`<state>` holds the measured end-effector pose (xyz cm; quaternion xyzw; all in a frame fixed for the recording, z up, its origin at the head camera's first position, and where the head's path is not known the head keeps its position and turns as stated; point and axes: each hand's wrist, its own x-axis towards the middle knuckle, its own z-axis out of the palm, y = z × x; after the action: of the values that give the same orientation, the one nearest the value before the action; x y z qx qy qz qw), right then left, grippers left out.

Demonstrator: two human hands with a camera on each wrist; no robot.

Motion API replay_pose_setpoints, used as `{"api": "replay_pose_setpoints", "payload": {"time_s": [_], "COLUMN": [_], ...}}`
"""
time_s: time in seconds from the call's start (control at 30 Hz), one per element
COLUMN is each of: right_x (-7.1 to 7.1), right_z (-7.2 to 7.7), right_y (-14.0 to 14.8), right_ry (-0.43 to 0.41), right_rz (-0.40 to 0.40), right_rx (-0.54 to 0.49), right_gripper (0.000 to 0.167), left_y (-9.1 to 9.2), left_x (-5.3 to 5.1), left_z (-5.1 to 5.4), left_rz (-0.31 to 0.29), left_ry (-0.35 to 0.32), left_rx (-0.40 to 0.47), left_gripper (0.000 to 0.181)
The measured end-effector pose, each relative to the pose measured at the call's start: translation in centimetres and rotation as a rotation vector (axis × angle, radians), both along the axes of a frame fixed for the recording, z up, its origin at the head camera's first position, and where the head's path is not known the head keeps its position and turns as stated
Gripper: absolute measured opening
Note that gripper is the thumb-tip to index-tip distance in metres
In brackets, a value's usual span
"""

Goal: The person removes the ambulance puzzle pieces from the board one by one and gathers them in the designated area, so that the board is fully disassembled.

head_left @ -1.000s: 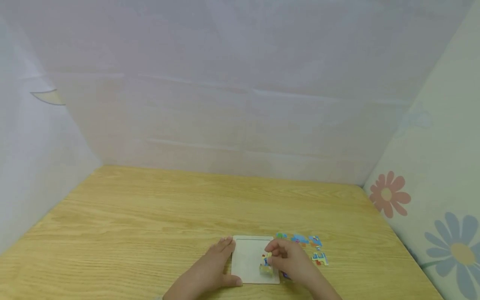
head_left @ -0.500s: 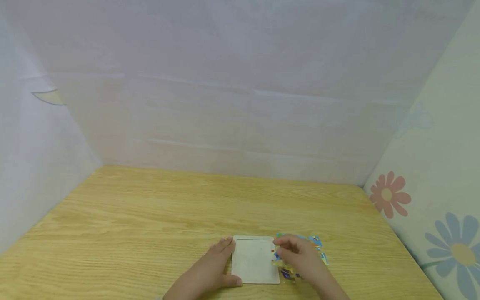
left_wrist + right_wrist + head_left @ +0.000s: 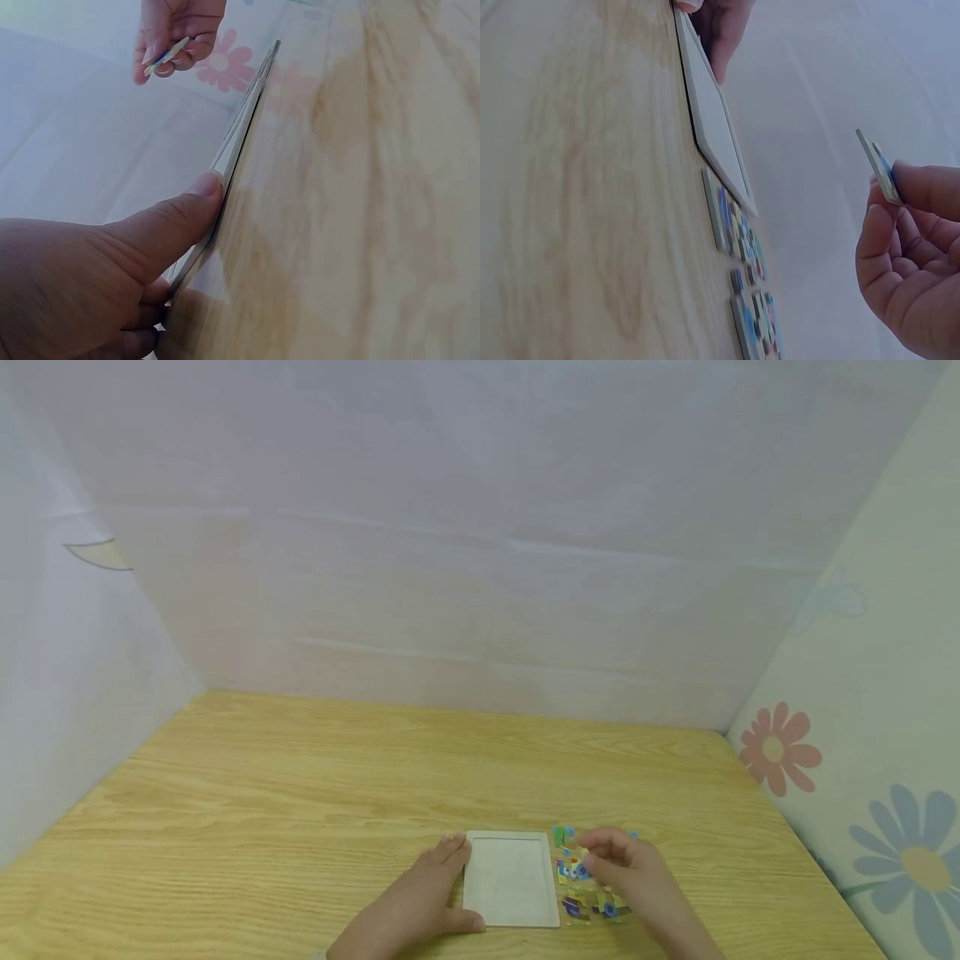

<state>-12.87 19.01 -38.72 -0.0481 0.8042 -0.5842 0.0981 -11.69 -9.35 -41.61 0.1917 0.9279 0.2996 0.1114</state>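
A pale, shallow puzzle tray lies flat on the table, with no pieces in its recess. My left hand holds it at the left side, thumb at the near left corner and fingers along the left edge. To the right of the tray, my right hand is raised above several colourful jigsaw pieces. It pinches one jigsaw piece between thumb and fingers, seen nearly edge-on in the right wrist view. The right hand hides some of the pieces beneath it in the head view.
The loose pieces lie close against the tray's right edge in the right wrist view. A wood-grain table extends beyond both hands. Pale cloth walls enclose the back and sides, with printed flowers on the right.
My right hand has moved right with the pinched jigsaw piece, from over the tray to above the loose pieces. My left hand and the tray have stayed in place.
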Motion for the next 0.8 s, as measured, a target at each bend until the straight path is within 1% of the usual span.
{"api": "replay_pose_setpoints", "payload": {"time_s": [0.2,0.43,0.63,0.73,0.8], "right_x": [0.2,0.5,0.9,1.0,1.0], "right_z": [0.0,-0.2,-0.5,-0.7,-0.8], "right_y": [1.2,2.7,3.8,4.3,4.7], "right_ry": [-0.037,-0.065,-0.07,-0.069,-0.054], "right_rz": [-0.057,-0.105,-0.118,-0.111,-0.092], "right_rx": [0.0,0.042,0.07,0.087,0.094], "right_gripper": [0.035,0.034,0.039,0.04,0.041], "left_y": [-0.1,-0.1,-0.1,-0.1,-0.1], "left_x": [-0.1,0.1,0.0,0.0,0.0], "left_z": [0.0,0.0,0.0,0.0,0.1], "left_rz": [-0.012,-0.016,-0.015,-0.014,-0.014], "left_ry": [0.018,0.014,0.012,0.012,0.011], "left_rx": [0.001,0.006,0.01,0.012,0.009], "left_gripper": [0.094,0.094,0.093,0.093,0.093]}}
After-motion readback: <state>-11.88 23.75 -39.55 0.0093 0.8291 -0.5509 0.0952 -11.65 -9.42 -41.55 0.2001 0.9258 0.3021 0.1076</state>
